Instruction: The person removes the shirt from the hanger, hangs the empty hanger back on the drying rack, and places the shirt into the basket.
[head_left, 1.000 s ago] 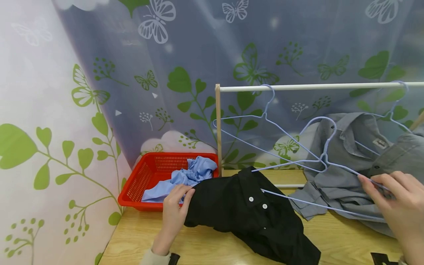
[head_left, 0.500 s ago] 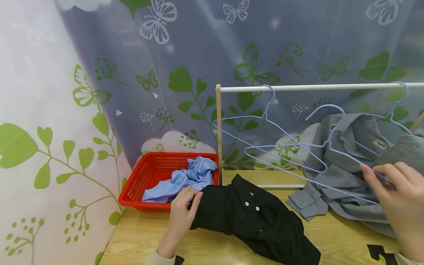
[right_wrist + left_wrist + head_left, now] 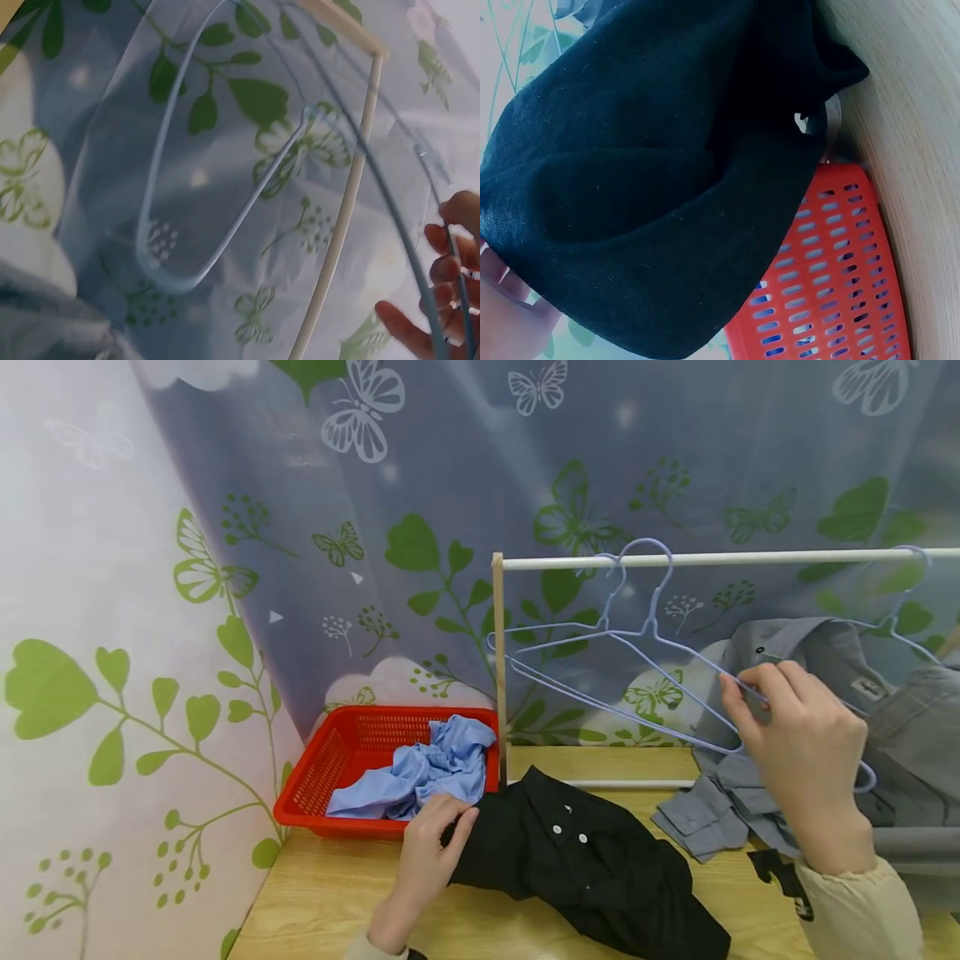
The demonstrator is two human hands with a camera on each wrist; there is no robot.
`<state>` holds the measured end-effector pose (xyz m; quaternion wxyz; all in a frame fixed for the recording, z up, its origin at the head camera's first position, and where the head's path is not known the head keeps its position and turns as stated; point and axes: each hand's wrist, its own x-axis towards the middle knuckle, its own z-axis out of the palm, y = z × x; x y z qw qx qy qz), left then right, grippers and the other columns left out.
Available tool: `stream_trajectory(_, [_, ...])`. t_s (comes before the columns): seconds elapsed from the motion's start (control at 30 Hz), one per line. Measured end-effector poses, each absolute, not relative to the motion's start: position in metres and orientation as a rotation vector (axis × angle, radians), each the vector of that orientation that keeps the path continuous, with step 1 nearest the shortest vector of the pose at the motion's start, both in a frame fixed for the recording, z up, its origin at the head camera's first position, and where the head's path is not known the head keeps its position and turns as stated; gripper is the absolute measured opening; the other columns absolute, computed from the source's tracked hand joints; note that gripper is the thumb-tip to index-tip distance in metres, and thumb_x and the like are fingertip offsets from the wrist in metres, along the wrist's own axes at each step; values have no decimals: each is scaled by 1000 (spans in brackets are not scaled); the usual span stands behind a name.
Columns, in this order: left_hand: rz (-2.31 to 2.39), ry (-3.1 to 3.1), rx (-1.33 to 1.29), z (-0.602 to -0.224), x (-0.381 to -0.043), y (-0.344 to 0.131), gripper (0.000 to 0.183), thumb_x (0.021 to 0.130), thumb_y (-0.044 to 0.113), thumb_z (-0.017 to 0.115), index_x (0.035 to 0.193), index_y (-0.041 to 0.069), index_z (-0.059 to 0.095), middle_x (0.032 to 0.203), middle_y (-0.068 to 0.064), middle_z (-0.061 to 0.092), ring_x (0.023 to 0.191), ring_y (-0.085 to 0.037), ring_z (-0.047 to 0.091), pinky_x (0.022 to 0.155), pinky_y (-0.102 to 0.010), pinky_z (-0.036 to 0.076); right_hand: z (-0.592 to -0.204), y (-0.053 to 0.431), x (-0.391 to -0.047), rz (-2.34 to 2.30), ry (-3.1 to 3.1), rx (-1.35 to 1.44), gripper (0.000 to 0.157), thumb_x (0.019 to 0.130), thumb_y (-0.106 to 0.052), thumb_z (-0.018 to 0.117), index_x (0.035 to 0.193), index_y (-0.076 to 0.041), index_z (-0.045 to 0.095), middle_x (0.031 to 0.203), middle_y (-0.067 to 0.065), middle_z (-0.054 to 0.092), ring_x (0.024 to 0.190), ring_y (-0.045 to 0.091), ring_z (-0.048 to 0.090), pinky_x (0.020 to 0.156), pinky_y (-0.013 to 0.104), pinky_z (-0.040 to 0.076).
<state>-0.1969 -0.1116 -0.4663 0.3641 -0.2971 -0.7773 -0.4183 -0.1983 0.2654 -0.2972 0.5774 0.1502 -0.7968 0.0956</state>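
In the head view my right hand [image 3: 802, 743] pinches one shoulder of a pale blue clothes hanger [image 3: 705, 658], whose hook overlaps the white rail [image 3: 765, 558]. The right wrist view shows the same fingers curled at the hanger's wire [image 3: 401, 221]. A black shirt [image 3: 600, 868] with white buttons lies crumpled on the wooden table. My left hand [image 3: 435, 843] pinches its left end, near the basket's front corner. Close up in the left wrist view, the black shirt [image 3: 622, 187] covers most of the scene beside the left hand [image 3: 514, 319].
A red basket [image 3: 296, 785] holding a light blue garment [image 3: 408, 777] stands left of the rack's wooden post [image 3: 499, 668]. Another blue hanger [image 3: 622, 578] is on the rail. A grey shirt [image 3: 787, 652] hangs at the right, with cloth reaching the table.
The right hand has drawn the hanger out of the black shirt and raised it up and left to the rail. My left hand has shifted slightly right, still pinching the shirt.
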Motion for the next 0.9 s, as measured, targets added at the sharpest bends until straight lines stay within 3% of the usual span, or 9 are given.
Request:
stream_trajectory(0.3, [-1062,-2019,-761,-469,-196,-109,13,95,5,69,87,15,68,79,4,61,77,-12,57,70,-20,47,-288,234,-241,284,-1926,383,19,97,-15,68,90,2,65,77,18,60,54,32,53,45,45,37])
stream_trajectory(0.53, [-1056,-2037,-762,-470,-195,-108,12,95,6,69,88,15,68,81,3,63,79,-12,59,72,-20,50,-296,217,-263,320,-1995,399,16,99,-12,64,92,3,64,80,18,60,52,30,52,44,43,40])
stream_trajectory(0.73, [-1061,-2064,-741,-470,-194,-108,10,96,8,69,89,15,68,82,5,63,79,-11,59,73,-22,51,-313,209,-266,336,-2037,423,13,97,-10,67,91,1,65,76,15,59,51,25,50,45,35,35])
stream_trajectory(0.9, [-1050,-2106,-699,-470,-192,-108,9,96,11,70,89,15,69,82,6,63,80,-10,60,72,-24,52,-324,208,-267,368,-2056,421,14,96,-11,69,89,0,66,76,15,60,53,26,53,45,37,37])
